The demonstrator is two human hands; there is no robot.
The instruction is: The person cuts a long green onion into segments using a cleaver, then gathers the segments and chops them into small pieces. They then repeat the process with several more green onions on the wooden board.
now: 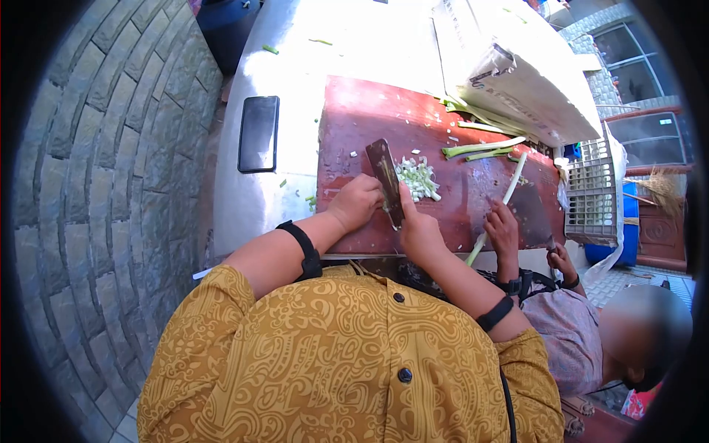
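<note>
A cleaver (383,174) with a dark, wet-looking blade stands over the red cutting board (354,111). My right hand (422,235) is closed around its handle end, the index finger stretched along the blade. Against the blade's left side, my left hand (357,201) rests with curled fingers on the board; what they pinch, if anything, is hidden. A small pile of chopped green onion (418,179) lies just right of the blade. Small green and white bits are scattered over the board.
Beside me on the right, a co-worker's hand (502,227) holds a long green onion (515,179); their other hand grips another cleaver (528,214). Whole stalks (484,148) lie by a white carton (524,88). A phone (258,134) lies at left, a plastic crate (591,192) at right.
</note>
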